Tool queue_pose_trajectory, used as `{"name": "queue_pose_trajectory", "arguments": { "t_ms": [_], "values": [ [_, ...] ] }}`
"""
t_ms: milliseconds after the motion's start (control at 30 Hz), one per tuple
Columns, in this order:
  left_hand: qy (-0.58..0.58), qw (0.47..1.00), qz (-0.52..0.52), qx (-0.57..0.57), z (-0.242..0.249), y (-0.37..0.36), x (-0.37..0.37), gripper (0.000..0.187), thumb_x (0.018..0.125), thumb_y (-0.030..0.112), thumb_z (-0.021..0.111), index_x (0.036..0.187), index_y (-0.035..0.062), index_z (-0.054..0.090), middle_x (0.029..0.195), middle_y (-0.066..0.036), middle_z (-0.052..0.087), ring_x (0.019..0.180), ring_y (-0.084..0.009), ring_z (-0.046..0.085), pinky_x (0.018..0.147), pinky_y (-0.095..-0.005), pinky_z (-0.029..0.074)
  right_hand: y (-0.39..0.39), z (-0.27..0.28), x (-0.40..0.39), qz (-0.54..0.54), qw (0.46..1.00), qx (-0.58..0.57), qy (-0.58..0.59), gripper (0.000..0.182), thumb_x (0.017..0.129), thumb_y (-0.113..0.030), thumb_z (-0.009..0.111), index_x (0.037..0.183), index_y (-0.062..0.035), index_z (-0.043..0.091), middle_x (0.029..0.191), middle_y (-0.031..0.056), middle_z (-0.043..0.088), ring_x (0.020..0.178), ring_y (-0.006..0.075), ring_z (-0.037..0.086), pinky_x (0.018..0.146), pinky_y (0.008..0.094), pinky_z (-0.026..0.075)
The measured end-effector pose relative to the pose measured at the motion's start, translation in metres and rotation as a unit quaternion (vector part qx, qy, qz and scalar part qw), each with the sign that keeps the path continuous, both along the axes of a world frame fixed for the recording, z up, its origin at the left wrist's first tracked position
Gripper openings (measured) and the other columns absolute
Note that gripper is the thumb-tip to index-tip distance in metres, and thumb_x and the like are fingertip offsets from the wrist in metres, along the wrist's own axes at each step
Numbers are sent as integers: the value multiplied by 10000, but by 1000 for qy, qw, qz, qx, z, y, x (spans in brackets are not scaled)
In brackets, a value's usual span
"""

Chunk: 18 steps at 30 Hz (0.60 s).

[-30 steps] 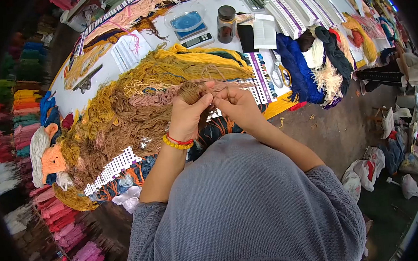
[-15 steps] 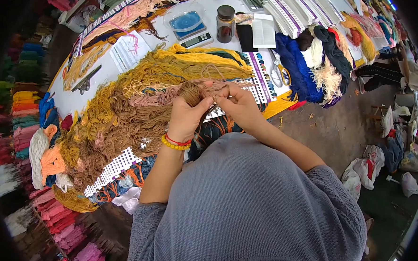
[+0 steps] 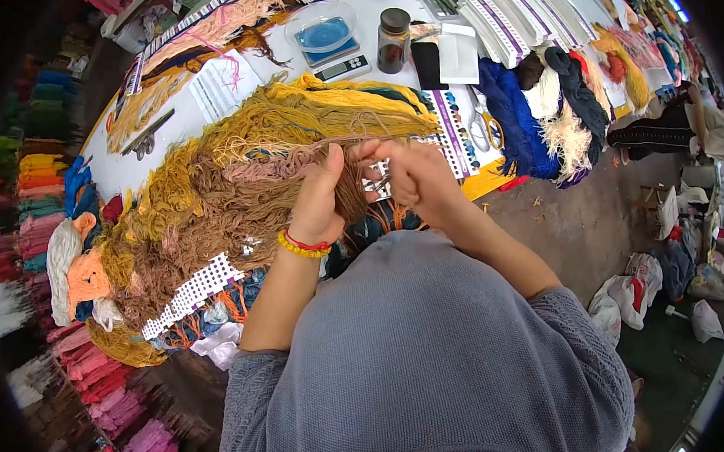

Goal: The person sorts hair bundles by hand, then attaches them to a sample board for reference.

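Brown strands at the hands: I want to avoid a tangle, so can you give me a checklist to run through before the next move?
1. Left hand at the brown strands: ok, they hang beside its thumb.
2. Right hand gripping the strands: cannot tell; its fingers are curled, but their tips are partly hidden.
3. Strands clear of the brown yarn heap: cannot tell; they overlap in this view.
4. Scissors out of the hands: ok, lying on the table beside the blue yarn.
5. Jar closed: ok, its dark lid is on.
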State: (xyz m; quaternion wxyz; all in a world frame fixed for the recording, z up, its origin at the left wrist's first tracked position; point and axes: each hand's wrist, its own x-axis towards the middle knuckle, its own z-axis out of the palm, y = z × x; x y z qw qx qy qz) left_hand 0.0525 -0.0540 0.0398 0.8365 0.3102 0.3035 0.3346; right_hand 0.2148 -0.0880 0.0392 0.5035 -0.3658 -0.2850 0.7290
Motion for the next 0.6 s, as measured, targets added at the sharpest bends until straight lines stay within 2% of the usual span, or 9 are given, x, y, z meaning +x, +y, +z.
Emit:
{"name": "queue_pose_trajectory", "arguments": {
  "t_ms": [33, 67, 133, 167, 300, 367, 500, 567, 600],
  "values": [
    [19, 1000, 2, 5, 0, -1, 1, 514, 907, 422, 321, 1157, -4, 463, 1016, -43, 547, 840, -115, 533, 702, -266, 450, 0, 9, -6, -19, 997, -8, -75, 140, 833, -159, 536, 876, -30, 564, 622, -21, 503, 503, 31, 428, 419, 185, 346],
    [37, 999, 3, 11, 0, -2, 2, 525, 905, 430, 319, 1172, -3, 451, 1059, -50, 541, 878, -116, 529, 701, -252, 447, -1, 8, -13, -19, 997, -9, -75, 140, 833, -159, 536, 876, -30, 564, 622, -21, 503, 503, 31, 428, 419, 185, 346],
    [31, 999, -3, 15, -4, -4, 3, 545, 903, 444, 312, 1183, -6, 440, 1065, -54, 538, 896, -115, 522, 708, -244, 441, -2, 0, -23, -75, 990, 27, -117, 110, 815, -113, 558, 858, -12, 562, 746, -2, 547, 631, 44, 508, 517, 198, 457],
    [26, 999, -7, 20, -6, -4, 4, 564, 901, 457, 304, 1194, -9, 428, 1072, -57, 534, 915, -114, 515, 716, -236, 436, -1, -6, -19, -32, 982, 15, -184, 107, 810, -85, 557, 881, -5, 556, 848, 9, 558, 756, 62, 537, 616, 220, 501],
    [38, 998, -25, 36, -4, -4, 5, 585, 899, 469, 293, 1204, -14, 417, 1084, -65, 528, 909, -115, 516, 740, -242, 427, 0, -17, -19, -3, 975, 22, -222, 123, 813, -85, 553, 913, -12, 559, 848, 1, 561, 757, 59, 535, 607, 214, 497],
    [19, 1000, -20, 6, -3, -5, 4, 580, 900, 464, 296, 1202, -15, 419, 1087, -65, 527, 910, -118, 516, 743, -245, 426, -1, -17, -20, -25, 983, 11, -179, 132, 815, -80, 547, 930, -18, 564, 835, -4, 562, 750, 57, 533, 605, 211, 494],
    [1, 1000, -23, -10, -3, -4, 3, 573, 900, 460, 300, 1197, -15, 423, 1090, -68, 526, 916, -118, 517, 731, -247, 436, -2, -18, -18, -23, 985, 11, -172, 128, 818, -80, 544, 928, -20, 569, 832, -5, 562, 745, 56, 531, 606, 213, 494],
    [18, 1000, 5, -24, -2, -5, 5, 464, 905, 365, 374, 1151, -17, 468, 1039, -75, 555, 889, -131, 538, 711, -258, 455, -3, -18, -18, -30, 986, 17, -162, 112, 823, -79, 539, 912, -17, 566, 828, 0, 564, 736, 55, 530, 589, 197, 476],
    [19, 1000, 5, -24, -3, -4, 4, 464, 905, 365, 374, 1151, -17, 468, 1039, -75, 555, 889, -131, 538, 711, -258, 455, -3, -20, -18, -29, 986, 17, -162, 112, 823, -79, 539, 912, -17, 566, 828, 0, 564, 736, 55, 530, 589, 197, 476]
  ]
}}
